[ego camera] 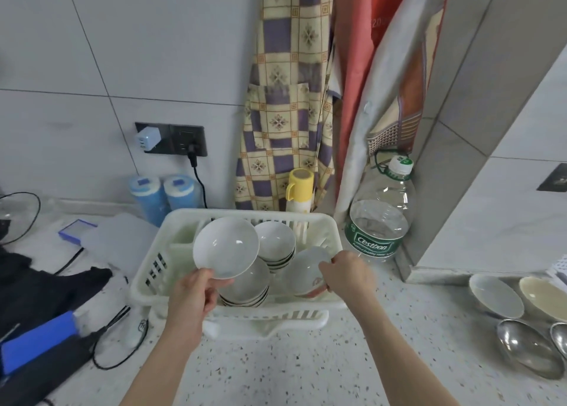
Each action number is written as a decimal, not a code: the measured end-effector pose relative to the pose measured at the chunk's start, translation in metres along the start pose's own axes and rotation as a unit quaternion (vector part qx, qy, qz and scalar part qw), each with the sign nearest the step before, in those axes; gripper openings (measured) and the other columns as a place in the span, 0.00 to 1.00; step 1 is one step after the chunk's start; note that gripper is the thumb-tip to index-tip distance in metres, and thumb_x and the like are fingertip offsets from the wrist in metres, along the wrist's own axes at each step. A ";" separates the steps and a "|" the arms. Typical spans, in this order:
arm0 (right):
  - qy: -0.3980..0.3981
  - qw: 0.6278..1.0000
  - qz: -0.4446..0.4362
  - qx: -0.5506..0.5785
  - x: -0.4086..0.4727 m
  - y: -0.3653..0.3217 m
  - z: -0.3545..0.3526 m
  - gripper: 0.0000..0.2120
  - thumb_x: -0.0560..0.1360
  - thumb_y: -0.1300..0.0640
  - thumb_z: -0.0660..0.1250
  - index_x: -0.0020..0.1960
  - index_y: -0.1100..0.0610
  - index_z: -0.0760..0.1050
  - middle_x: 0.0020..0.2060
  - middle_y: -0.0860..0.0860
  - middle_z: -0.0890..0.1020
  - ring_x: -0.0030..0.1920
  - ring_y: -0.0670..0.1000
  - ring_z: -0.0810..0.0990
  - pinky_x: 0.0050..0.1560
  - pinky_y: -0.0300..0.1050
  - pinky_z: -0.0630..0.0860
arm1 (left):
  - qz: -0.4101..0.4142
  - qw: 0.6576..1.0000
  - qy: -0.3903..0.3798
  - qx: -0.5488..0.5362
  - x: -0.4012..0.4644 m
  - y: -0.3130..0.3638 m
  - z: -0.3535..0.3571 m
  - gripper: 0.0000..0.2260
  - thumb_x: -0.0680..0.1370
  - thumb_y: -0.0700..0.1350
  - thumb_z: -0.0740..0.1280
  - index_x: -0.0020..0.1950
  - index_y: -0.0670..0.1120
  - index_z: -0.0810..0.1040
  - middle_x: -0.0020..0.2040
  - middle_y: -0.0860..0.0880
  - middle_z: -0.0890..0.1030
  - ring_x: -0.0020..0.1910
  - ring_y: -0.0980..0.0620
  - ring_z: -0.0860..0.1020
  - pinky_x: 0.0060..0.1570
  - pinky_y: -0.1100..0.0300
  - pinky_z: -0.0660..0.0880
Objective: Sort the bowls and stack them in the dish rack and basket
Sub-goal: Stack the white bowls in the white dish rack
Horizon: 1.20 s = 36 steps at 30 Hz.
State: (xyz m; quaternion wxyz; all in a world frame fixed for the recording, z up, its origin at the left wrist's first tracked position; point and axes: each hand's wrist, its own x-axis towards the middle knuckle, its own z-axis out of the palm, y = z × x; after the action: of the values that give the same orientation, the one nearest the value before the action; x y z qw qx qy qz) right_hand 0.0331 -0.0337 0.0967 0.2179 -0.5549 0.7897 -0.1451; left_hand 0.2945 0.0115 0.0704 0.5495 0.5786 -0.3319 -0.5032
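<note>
Speckled counter point(306, 369), grey tiled wall point(122, 52) — left hand point(196, 295) pinching white bowl point(226, 246), right hand point(346, 275) gripping patterned bowl point(302, 272).

white slotted dish rack point(147, 270) on the table holds two stacks of white bowls point(274, 243) — one wide white bowl point(225, 246) tilted above them, one patterned bowl point(303, 272) tipped at right.

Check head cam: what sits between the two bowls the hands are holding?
Two bowl stacks: rear stack and front stack, between the left-hand bowl and the right-hand bowl, in the head view.
</note>
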 end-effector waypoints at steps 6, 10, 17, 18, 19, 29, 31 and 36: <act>-0.029 0.995 0.004 -0.093 0.012 -0.010 0.013 0.09 0.72 0.55 0.60 0.35 0.56 0.66 0.32 0.50 0.77 0.30 0.49 0.72 0.27 0.38 0.64 | -0.001 1.000 -0.016 -0.001 0.017 -0.003 -0.003 0.13 0.64 0.55 0.67 0.36 0.49 0.85 0.44 0.33 0.82 0.24 0.54 0.61 0.27 0.58 0.58; -0.068 0.994 0.012 -0.089 0.019 -0.011 0.021 0.06 0.71 0.60 0.59 0.36 0.56 0.64 0.33 0.50 0.76 0.33 0.50 0.75 0.26 0.38 0.64 | 0.003 1.000 -0.004 0.012 0.026 -0.001 0.003 0.10 0.66 0.52 0.66 0.37 0.51 0.86 0.45 0.26 0.78 0.26 0.52 0.62 0.29 0.58 0.59; -0.107 0.992 0.004 -0.061 0.022 -0.004 0.032 0.05 0.71 0.64 0.58 0.46 0.57 0.67 0.35 0.51 0.76 0.35 0.50 0.74 0.27 0.39 0.65 | 0.014 1.000 -0.004 0.022 0.040 -0.010 0.007 0.08 0.76 0.41 0.64 0.43 0.41 0.83 0.42 0.35 0.84 0.21 0.57 0.63 0.21 0.67 0.60; -0.110 0.992 0.006 -0.061 0.022 -0.003 0.034 0.04 0.72 0.64 0.58 0.46 0.57 0.67 0.35 0.50 0.75 0.36 0.50 0.74 0.27 0.39 0.65 | 0.013 1.000 -0.003 0.024 0.041 -0.012 0.007 0.07 0.76 0.40 0.64 0.45 0.39 0.81 0.42 0.38 0.86 0.21 0.57 0.63 0.20 0.67 0.60; -0.113 0.991 0.006 -0.066 0.022 -0.002 0.037 0.04 0.73 0.63 0.58 0.47 0.57 0.68 0.35 0.49 0.73 0.37 0.50 0.73 0.28 0.39 0.65 | 0.012 1.000 -0.003 0.026 0.042 -0.012 0.007 0.07 0.76 0.39 0.64 0.46 0.38 0.81 0.42 0.38 0.86 0.21 0.57 0.63 0.20 0.67 0.60; -0.103 0.979 0.003 -0.174 0.022 0.002 0.055 0.21 0.76 0.59 0.62 0.68 0.60 0.67 0.55 0.52 0.80 0.54 0.54 0.81 0.47 0.45 0.78 | 0.022 0.999 -0.014 0.025 0.053 -0.020 0.010 0.08 0.77 0.39 0.64 0.46 0.37 0.80 0.41 0.39 0.86 0.21 0.57 0.64 0.20 0.67 0.60; -0.093 0.979 0.003 -0.182 0.021 0.002 0.056 0.25 0.76 0.59 0.62 0.71 0.60 0.62 0.56 0.53 0.79 0.55 0.55 0.80 0.48 0.47 0.78 | 0.015 0.999 -0.025 0.025 0.054 -0.021 0.008 0.09 0.75 0.43 0.65 0.43 0.41 0.83 0.41 0.37 0.85 0.22 0.55 0.64 0.22 0.65 0.60; -0.068 0.970 -0.013 -0.233 0.015 -0.003 0.056 0.12 0.77 0.57 0.62 0.60 0.55 0.73 0.51 0.50 0.80 0.52 0.53 0.81 0.41 0.45 0.76 | -0.008 0.999 -0.045 -0.011 0.056 -0.023 0.003 0.09 0.77 0.42 0.64 0.46 0.44 0.84 0.44 0.37 0.86 0.24 0.56 0.67 0.23 0.63 0.62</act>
State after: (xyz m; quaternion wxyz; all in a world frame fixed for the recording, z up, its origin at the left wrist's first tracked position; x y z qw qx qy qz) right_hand 0.0598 -0.0476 0.0468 0.1337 -0.6092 0.7778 0.0775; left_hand 0.3030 -0.0373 0.0359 0.5362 0.5519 -0.3457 -0.5369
